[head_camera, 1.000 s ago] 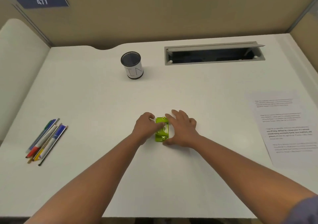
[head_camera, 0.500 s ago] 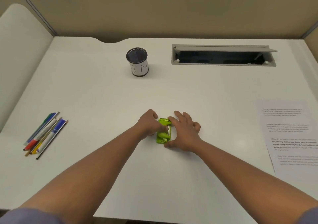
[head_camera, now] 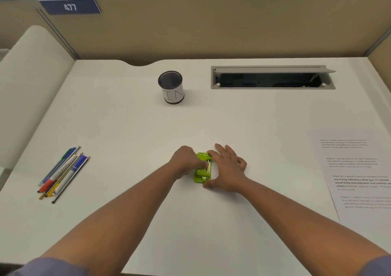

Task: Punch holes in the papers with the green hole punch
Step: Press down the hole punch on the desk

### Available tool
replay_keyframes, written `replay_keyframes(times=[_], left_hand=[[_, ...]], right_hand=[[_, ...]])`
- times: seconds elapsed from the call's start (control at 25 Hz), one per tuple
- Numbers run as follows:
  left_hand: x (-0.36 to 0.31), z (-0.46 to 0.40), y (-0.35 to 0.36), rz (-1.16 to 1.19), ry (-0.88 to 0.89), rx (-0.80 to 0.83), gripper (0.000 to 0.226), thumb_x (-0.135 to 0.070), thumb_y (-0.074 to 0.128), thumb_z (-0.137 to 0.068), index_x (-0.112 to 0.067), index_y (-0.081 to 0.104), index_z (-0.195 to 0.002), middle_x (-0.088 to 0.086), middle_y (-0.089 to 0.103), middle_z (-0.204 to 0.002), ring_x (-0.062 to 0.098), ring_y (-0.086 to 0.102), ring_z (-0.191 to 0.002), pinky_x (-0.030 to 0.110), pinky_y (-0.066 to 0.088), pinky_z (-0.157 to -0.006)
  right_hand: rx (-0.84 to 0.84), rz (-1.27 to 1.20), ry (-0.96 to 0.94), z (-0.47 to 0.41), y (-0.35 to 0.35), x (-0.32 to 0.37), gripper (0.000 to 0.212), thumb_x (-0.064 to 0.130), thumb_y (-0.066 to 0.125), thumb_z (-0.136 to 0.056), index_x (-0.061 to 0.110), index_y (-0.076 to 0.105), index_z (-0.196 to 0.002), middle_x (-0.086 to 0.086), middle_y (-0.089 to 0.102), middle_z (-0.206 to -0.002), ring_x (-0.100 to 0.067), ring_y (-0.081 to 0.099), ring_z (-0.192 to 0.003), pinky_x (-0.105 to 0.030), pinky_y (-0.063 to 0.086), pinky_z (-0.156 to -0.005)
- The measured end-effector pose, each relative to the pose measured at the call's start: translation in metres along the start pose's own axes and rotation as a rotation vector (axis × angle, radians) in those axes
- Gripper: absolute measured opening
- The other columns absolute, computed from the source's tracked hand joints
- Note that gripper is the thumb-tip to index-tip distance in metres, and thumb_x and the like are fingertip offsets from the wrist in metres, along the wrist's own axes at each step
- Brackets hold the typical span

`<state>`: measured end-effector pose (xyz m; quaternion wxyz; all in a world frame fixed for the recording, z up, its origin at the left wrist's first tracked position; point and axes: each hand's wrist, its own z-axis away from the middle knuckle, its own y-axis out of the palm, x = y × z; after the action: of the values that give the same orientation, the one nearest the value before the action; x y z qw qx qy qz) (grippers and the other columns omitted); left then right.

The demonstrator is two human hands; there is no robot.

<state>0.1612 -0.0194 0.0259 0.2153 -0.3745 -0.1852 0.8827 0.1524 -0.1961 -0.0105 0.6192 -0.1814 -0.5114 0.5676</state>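
A small green hole punch [head_camera: 202, 167] lies on the white desk [head_camera: 127, 138] at its centre, between both my hands. My left hand [head_camera: 186, 162] rests against its left side, with a finger lying across the top of it. My right hand [head_camera: 227, 167] holds the right side, thumb at the near end and index finger at the far end, the other fingers spread. The printed papers [head_camera: 357, 174] lie flat at the desk's right edge, well apart from the punch.
A black mesh pen cup [head_camera: 171, 87] labelled "IN" stands at the back centre. An open grey cable tray [head_camera: 273, 77] is set into the desk at the back right. Several pens and pencils [head_camera: 63, 174] lie at the left. Beige partition walls enclose the desk.
Both hands stay on the hole punch in the same spot. The camera has tilted up, then down, then up again, so the scene shifts in the frame.
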Motion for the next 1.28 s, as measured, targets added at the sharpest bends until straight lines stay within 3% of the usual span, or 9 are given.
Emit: replay_keyframes(times=[0.2,0.32,0.44,0.68,0.96,1.28], left_hand=[[-0.002,0.005,-0.002,0.051,0.015,-0.067,0.040,-0.019,0.086,-0.070,-0.013,0.046,-0.069,0.005,0.045,-0.070,0.024,0.047,-0.066,0.034,0.043,-0.062],[-0.003,0.006,-0.017,0.066,0.030,-0.101,0.040,-0.016,0.086,-0.069,-0.012,0.047,-0.067,0.009,0.049,-0.073,0.027,0.054,-0.070,0.039,0.055,-0.068],[0.006,0.010,-0.046,0.146,0.016,-0.115,0.038,-0.007,0.087,-0.069,-0.010,0.050,-0.067,0.012,0.054,-0.075,0.029,0.063,-0.073,0.050,0.063,-0.081],[0.043,0.009,-0.086,0.132,-0.013,-0.199,0.030,-0.004,0.085,-0.069,-0.009,0.057,-0.078,0.015,0.062,-0.087,0.030,0.066,-0.078,0.055,0.062,-0.080],[0.056,0.007,-0.094,0.051,-0.002,-0.257,0.031,-0.013,0.084,-0.068,-0.003,0.066,-0.092,0.011,0.067,-0.095,0.034,0.071,-0.094,0.053,0.062,-0.080],[0.066,0.002,-0.090,0.132,-0.008,-0.262,0.029,-0.011,0.085,-0.069,-0.003,0.064,-0.088,0.017,0.070,-0.099,0.033,0.071,-0.091,0.052,0.063,-0.081]], right_hand=[[-0.016,-0.023,-0.010,0.007,0.000,-0.001,0.131,0.075,0.071,-0.046,0.049,0.000,-0.153,0.022,-0.005,-0.167,-0.007,-0.014,-0.153,-0.040,0.006,-0.113],[-0.006,-0.016,-0.018,0.011,-0.002,-0.002,0.141,0.075,0.075,-0.045,0.046,-0.012,-0.153,0.022,-0.008,-0.167,-0.007,-0.017,-0.153,-0.039,0.003,-0.116],[0.006,-0.015,-0.019,0.012,-0.003,-0.003,0.144,0.073,0.077,-0.046,0.043,-0.012,-0.155,0.022,-0.009,-0.167,-0.006,-0.018,-0.152,-0.040,0.003,-0.118],[-0.001,-0.028,-0.016,0.013,-0.002,-0.003,0.143,0.074,0.077,-0.045,0.045,-0.010,-0.155,0.025,-0.009,-0.166,-0.002,-0.019,-0.151,-0.036,0.000,-0.117],[-0.008,-0.025,-0.015,0.013,0.000,-0.003,0.141,0.076,0.074,-0.044,0.047,-0.008,-0.154,0.028,-0.009,-0.165,0.000,-0.020,-0.150,-0.033,0.000,-0.114],[-0.017,-0.039,-0.022,0.013,0.001,-0.004,0.139,0.076,0.074,-0.043,0.049,-0.005,-0.154,0.029,-0.009,-0.165,0.001,-0.020,-0.150,-0.031,-0.001,-0.112]])
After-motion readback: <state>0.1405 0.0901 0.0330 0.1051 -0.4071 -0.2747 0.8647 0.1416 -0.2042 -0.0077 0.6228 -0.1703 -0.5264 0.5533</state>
